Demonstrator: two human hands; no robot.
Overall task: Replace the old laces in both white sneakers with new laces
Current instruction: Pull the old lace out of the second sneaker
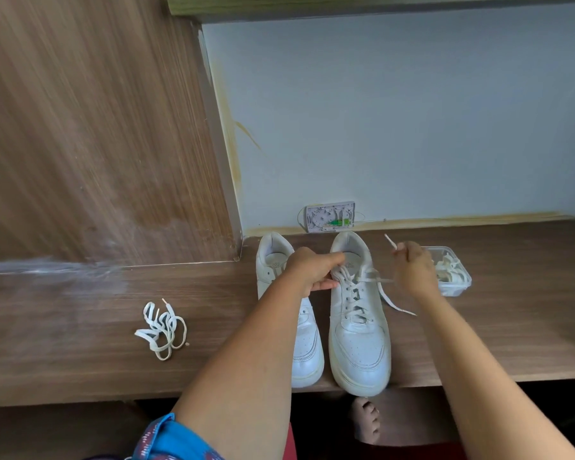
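Right hand [412,270] pinches lace [375,279]; left hand [312,270] steadies sneaker [359,327].

Your shot's lit by soft, even daylight with faint shadows. Wide-angle bends the edges; the wood panel [80,144] at left smears with blur. White glare on the counter [47,267].

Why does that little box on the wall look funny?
The box behind the shoes seems to have no cover: its insides and a green part show, and thin wires stick out at its sides. Also, both shoe toes poke past the desk edge.
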